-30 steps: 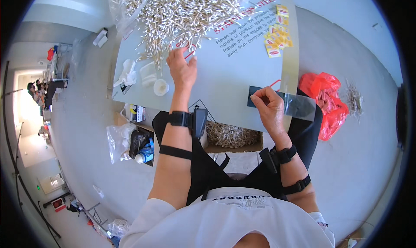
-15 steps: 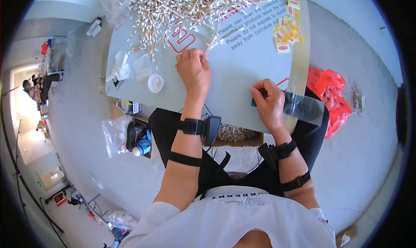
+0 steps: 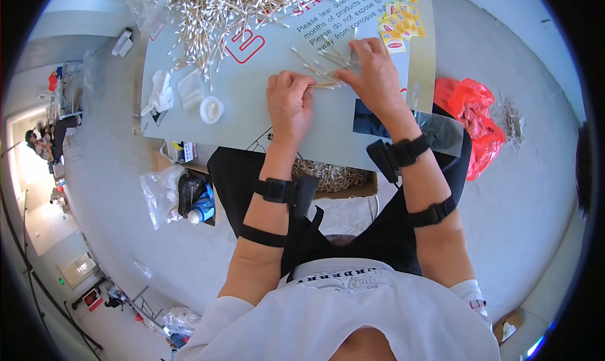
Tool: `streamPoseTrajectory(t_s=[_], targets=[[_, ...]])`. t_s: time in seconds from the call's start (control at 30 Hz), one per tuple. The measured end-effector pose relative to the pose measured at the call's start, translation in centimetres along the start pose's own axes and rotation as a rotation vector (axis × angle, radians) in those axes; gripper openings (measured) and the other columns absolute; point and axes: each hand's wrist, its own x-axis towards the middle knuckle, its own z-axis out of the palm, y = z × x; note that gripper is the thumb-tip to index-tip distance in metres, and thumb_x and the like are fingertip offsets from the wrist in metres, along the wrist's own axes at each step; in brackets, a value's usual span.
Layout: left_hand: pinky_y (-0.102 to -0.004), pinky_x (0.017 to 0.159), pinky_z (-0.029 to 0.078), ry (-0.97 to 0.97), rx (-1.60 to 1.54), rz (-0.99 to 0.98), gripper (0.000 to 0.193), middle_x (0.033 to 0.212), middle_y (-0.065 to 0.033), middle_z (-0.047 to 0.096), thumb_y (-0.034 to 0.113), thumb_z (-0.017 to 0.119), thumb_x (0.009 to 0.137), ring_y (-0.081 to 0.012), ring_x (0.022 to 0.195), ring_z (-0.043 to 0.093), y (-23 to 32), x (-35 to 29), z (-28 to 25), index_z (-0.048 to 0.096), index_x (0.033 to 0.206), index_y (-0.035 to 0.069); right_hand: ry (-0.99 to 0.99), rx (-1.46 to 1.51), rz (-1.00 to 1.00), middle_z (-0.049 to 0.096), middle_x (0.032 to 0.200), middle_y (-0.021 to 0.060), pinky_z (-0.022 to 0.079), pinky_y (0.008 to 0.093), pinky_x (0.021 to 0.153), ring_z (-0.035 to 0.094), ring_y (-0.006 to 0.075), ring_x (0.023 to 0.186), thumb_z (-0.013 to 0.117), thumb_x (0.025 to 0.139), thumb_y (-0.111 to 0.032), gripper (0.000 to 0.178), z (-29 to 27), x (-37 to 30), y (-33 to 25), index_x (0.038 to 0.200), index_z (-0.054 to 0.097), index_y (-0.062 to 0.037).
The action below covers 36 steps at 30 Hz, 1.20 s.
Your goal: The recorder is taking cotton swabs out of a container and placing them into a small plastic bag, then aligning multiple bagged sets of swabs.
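Note:
A few cotton swabs (image 3: 326,85) stick out from the pinched fingers of my left hand (image 3: 290,109), low over the grey-covered table (image 3: 246,112). Just to the right, my right hand (image 3: 376,77) reaches in with thumb and forefinger apart. Several loose swabs (image 3: 309,61) lie fanned out between the two hands, some partly hidden by the right fingers. At the far left of the table is a large heap of white-tipped cotton swabs (image 3: 208,20).
On the left stand a small round white tub (image 3: 212,110) and crumpled white plastic (image 3: 161,93). Yellow packets (image 3: 401,20) lie far right. Dark film (image 3: 370,117) rests at the near right edge. Below are a box of swabs (image 3: 334,176) and a red plastic bag (image 3: 469,121).
My right hand has moved up and left, away from the near edge toward my left hand. The left hand has come down slightly, and loose swabs now lie spread between both hands.

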Motion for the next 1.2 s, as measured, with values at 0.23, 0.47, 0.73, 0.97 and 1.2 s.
streamPoseTrajectory(t_s=[0.23,0.47,0.73,0.97,1.2], targets=[[-0.0405,0.078,0.042,0.038,0.037,0.104,0.027,0.093,-0.007,0.056,-0.004,0.065,0.068,-0.03,0.091,0.052,1.9,-0.6,1.4,0.064,0.091,0.01,-0.116,0.181,-0.19,0.066,0.093,0.0106,0.051,0.0353,0.078,0.062,0.0335,0.085,0.064,0.08,-0.005,0.018,2.5,4.8,1.8,0.097,0.068,-0.0029],[-0.042,0.084,0.043,0.028,-0.08,-0.033,0.027,0.096,-0.0096,0.056,-0.004,0.068,0.066,-0.0317,0.095,0.053,1.6,-1.4,-0.2,0.061,0.091,0.006,-0.07,0.202,0.049,0.063,0.09,0.0134,0.051,0.038,0.076,0.063,0.0318,0.084,0.073,0.069,-0.008,0.027,-1.9,-0.5,0.5,0.095,0.069,-0.0049],[-0.0402,0.079,0.044,-0.007,-0.099,0.012,0.023,0.094,-0.0085,0.056,-0.006,0.068,0.064,-0.0305,0.088,0.053,1.8,-2.0,0.0,0.059,0.082,0.005,-0.034,0.101,0.027,0.06,0.085,0.0098,0.05,0.041,0.072,0.06,0.0329,0.085,0.067,0.075,-0.004,0.011,-1.4,-4.4,-0.1,0.086,0.065,-0.0059],[-0.0402,0.08,0.045,0.008,-0.078,0.004,0.023,0.094,-0.0086,0.056,-0.005,0.069,0.065,-0.0304,0.09,0.053,2.0,-2.4,-0.1,0.061,0.084,0.006,0.061,0.095,0.095,0.061,0.085,0.0113,0.05,0.0389,0.066,0.062,0.032,0.073,0.066,0.08,-0.007,0.01,-1.0,-2.8,0.6,0.09,0.066,-0.0057],[-0.0418,0.085,0.043,-0.045,-0.06,0.016,0.045,0.102,-0.0107,0.055,-0.003,0.072,0.063,-0.0317,0.096,0.053,3.1,-2.4,-0.4,0.061,0.106,0.007,0.113,0.253,0.269,0.061,0.085,0.0109,0.049,0.0355,0.065,0.061,0.0265,0.069,0.069,0.076,-0.004,0.017,-2.1,-4.8,0.3,0.093,0.069,-0.0054]])
